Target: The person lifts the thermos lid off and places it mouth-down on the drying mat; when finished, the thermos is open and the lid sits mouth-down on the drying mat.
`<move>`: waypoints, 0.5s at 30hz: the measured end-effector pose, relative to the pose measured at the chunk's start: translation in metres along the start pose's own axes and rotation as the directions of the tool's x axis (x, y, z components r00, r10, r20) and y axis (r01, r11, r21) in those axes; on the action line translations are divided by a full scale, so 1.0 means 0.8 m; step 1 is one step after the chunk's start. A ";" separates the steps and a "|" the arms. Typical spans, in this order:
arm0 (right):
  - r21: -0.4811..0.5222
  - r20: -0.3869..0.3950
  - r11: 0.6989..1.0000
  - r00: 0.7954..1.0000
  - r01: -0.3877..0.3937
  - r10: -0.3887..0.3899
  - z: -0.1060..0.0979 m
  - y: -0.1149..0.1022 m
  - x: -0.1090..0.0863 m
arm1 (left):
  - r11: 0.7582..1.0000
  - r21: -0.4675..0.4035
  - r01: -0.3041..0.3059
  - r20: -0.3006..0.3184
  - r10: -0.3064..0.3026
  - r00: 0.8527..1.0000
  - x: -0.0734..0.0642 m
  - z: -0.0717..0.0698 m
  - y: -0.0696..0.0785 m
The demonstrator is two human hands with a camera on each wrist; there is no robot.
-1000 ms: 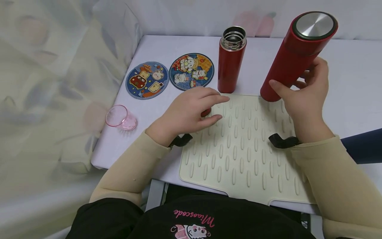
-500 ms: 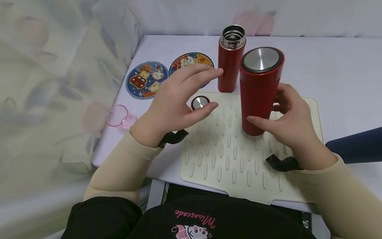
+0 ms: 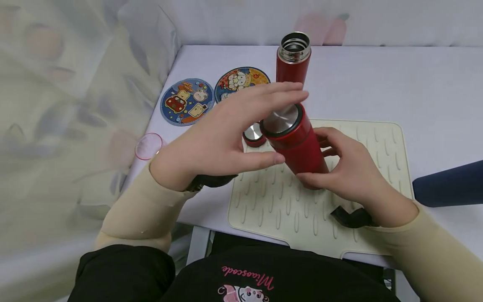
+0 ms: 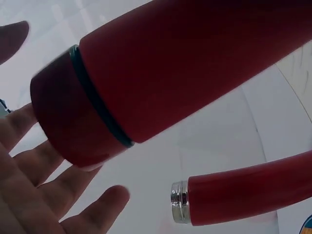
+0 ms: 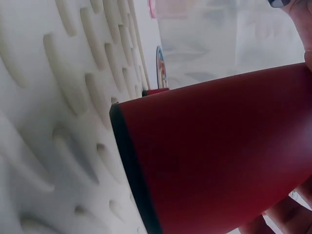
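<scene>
My right hand point(image 3: 351, 170) grips the lower part of a large red thermos point(image 3: 305, 155) above the cream ridged mat point(image 3: 275, 209). The thermos leans left, its steel-topped lid point(image 3: 281, 119) still on. Over and around that lid, my left hand point(image 3: 215, 136) spreads its straight fingers and thumb. In the left wrist view the fingers point(image 4: 34, 165) lie by the lid without curling round it; whether they touch it I cannot tell. Behind stands a smaller red thermos point(image 3: 290, 73) with its steel mouth uncovered. A small red cap point(image 3: 254, 136) sits on the mat, partly hidden.
Two round cartoon coasters point(image 3: 186, 102) lie at the back left, one partly covered by my left hand. A pink glass point(image 3: 148, 146) stands near the table's left edge. At the right lies a navy cylindrical object point(image 3: 449, 184), cut off by the frame.
My right hand has brought the large thermos left and nearer from the back right, over the mat, and tipped its top leftward. My left hand has risen to the lid with fingers spread.
</scene>
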State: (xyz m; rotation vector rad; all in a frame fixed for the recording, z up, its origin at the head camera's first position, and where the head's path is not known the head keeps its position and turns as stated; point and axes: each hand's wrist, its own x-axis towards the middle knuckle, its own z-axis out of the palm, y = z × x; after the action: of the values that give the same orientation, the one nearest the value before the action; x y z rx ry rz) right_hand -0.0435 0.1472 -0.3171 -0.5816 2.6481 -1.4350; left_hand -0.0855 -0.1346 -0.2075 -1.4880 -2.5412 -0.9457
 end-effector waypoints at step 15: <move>-0.035 0.015 0.997 0.998 0.069 -0.069 0.007 -0.004 0.002 | 0.999 -0.028 0.019 0.097 -0.016 0.995 -0.003 -0.001 0.001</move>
State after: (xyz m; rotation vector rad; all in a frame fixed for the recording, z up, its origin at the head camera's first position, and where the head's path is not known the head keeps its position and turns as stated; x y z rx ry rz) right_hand -0.0424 0.1407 -0.3171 -0.6902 2.6732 -1.3981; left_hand -0.0839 -0.1370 -0.2071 -1.5588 -2.6221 -0.9396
